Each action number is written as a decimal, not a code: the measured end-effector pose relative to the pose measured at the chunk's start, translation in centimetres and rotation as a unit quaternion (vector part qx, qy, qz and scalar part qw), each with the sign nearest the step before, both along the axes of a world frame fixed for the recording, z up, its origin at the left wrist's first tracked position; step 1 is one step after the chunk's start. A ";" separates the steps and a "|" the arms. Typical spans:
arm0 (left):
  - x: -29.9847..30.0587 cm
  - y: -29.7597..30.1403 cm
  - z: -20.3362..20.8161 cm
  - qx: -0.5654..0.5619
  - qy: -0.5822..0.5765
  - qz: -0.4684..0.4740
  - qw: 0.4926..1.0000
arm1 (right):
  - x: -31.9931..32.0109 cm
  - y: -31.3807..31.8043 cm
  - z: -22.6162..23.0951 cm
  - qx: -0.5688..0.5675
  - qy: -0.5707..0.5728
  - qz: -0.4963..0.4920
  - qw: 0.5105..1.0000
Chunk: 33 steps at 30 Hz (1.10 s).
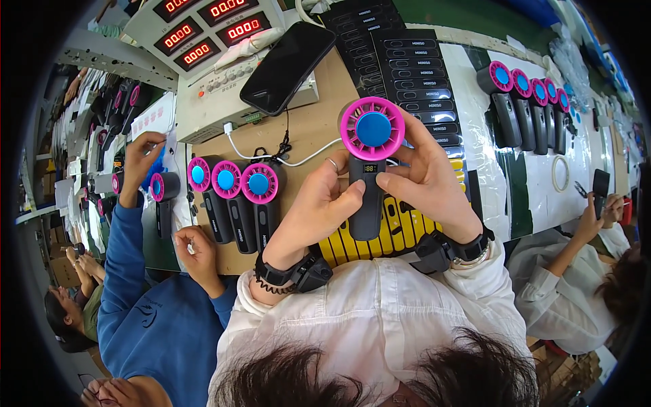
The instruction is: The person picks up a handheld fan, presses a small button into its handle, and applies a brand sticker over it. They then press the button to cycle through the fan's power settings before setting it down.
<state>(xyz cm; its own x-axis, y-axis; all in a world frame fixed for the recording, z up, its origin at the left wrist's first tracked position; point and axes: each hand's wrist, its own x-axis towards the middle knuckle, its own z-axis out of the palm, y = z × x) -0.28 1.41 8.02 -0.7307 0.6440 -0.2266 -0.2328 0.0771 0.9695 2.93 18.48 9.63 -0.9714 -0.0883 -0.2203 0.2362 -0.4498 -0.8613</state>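
Note:
I hold a small hand-held fan (pixel 371 142) upright over the bench; it has a pink round head, a blue centre and a dark grey handle with a small lit display. My left hand (pixel 317 205) wraps the handle from the left, thumb near the display. My right hand (pixel 431 173) grips the handle and the head's rim from the right. Both wrists wear black straps. Three matching fans (pixel 234 186) lie side by side on the brown board to the left of my hands.
A yellow slotted tray (pixel 401 229) lies under my hands, with black trays (pixel 413 74) behind it. A black phone (pixel 288 57) rests on a white tester with red digit displays (pixel 203 34). More fans (pixel 529 102) line the right. A person in blue (pixel 142 285) works at left, another (pixel 576 285) at right.

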 end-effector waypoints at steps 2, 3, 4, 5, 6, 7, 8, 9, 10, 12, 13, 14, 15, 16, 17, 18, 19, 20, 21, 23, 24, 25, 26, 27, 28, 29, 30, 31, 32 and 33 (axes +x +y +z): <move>0.0 0.0 -0.2 -0.001 0.003 0.006 1.000 | -0.2 0.0 -0.2 0.051 0.022 0.007 0.998; 0.0 0.0 -0.1 -0.001 0.005 0.006 1.000 | -0.3 0.0 -0.5 0.101 0.044 0.015 0.994; 0.0 -0.1 0.0 0.000 -0.015 0.007 1.000 | -0.4 0.0 -0.7 0.151 0.065 0.022 0.986; 0.0 0.0 0.2 0.002 -0.034 0.009 0.999 | -0.4 0.2 -0.9 0.154 0.069 0.022 0.985; -0.1 0.0 0.4 0.004 -0.051 0.010 0.999 | -0.4 0.3 -1.2 0.161 0.074 0.025 0.984; -0.2 0.0 0.5 0.007 -0.046 0.011 0.999 | -0.4 0.4 -1.5 0.169 0.081 0.028 0.982; -0.3 0.0 0.5 -0.003 -0.044 0.006 0.999 | -0.4 0.4 -1.8 0.177 0.087 0.031 0.980; -0.4 0.0 0.4 -0.013 -0.043 0.000 0.999 | -0.5 0.3 -2.0 0.181 0.094 0.031 0.979; -0.4 0.2 0.4 -0.021 -0.041 -0.010 0.999 | -0.3 0.4 -2.1 0.178 0.104 0.029 0.978; -0.2 0.1 -0.1 0.008 -0.027 -0.006 1.000 | 0.0 0.4 -2.1 0.172 0.124 0.029 0.977; 0.0 0.0 -0.4 0.031 -0.018 0.002 0.999 | 0.1 0.4 -2.1 0.177 0.129 0.028 0.975; 0.2 -0.1 -0.5 0.055 -0.010 0.009 0.998 | 0.2 0.3 -2.0 0.164 0.114 0.036 0.979; 0.2 -0.1 -0.6 0.064 -0.007 0.003 0.998 | 0.2 0.4 -2.0 0.155 0.096 0.040 0.982; 0.2 0.0 -0.8 0.058 -0.016 0.003 0.998 | 0.2 0.5 -2.1 0.146 0.077 0.044 0.985; 0.4 0.0 -0.7 0.051 -0.027 0.006 0.998 | 0.2 0.4 -2.2 0.152 0.079 0.041 0.984; 0.3 0.1 -0.7 0.044 -0.038 0.009 0.998 | 0.1 0.4 -2.5 0.136 0.093 0.037 0.986; 0.1 0.3 -0.4 0.050 -0.037 0.005 0.998 | 0.1 0.4 -2.8 0.120 0.107 0.032 0.987; 0.2 0.5 -0.2 0.062 -0.054 0.008 0.997 | 0.5 0.8 -3.2 0.105 0.115 0.026 0.987; 0.2 0.7 0.0 0.074 -0.073 0.011 0.995 | 0.7 1.5 -3.3 0.114 0.109 0.020 0.987; 0.3 0.4 -0.4 0.086 -0.100 0.011 0.991 | 0.7 3.6 -3.4 0.137 0.116 -0.003 0.984; 0.1 0.2 -1.0 0.105 -0.129 0.027 0.986 | 0.7 4.9 -3.5 0.149 0.119 -0.015 0.982; -0.1 -0.2 -1.4 0.123 -0.155 0.046 0.979 | 0.8 6.4 -3.9 0.151 0.113 -0.015 0.982; -0.2 -0.3 -1.7 0.140 -0.181 0.066 0.971 | 0.9 8.3 -4.5 0.271 0.102 -0.089 0.953; -0.2 -0.1 -1.9 0.142 -0.186 0.064 0.970 | 1.3 9.7 -5.0 0.386 0.090 -0.159 0.904; -0.3 0.1 -2.1 0.146 -0.200 0.081 0.965 | 1.8 10.3 -5.3 0.388 0.086 -0.158 0.904; -0.4 0.3 -2.3 0.150 -0.214 0.099 0.960 | 2.1 10.9 -5.5 0.454 0.060 -0.144 0.877; -0.4 0.4 -2.6 0.152 -0.227 0.116 0.955 | 2.5 11.2 -5.7 0.517 0.033 -0.130 0.846; -0.4 0.7 -2.9 0.153 -0.230 0.116 0.954 | 2.8 11.3 -5.8 0.576 0.007 -0.114 0.809; -0.4 1.0 -3.3 0.155 -0.237 0.124 0.951 | 2.8 11.2 -6.0 0.577 0.005 -0.112 0.809; -0.4 1.4 -3.7 0.156 -0.244 0.134 0.948 | 2.8 11.0 -6.3 0.563 0.008 -0.103 0.820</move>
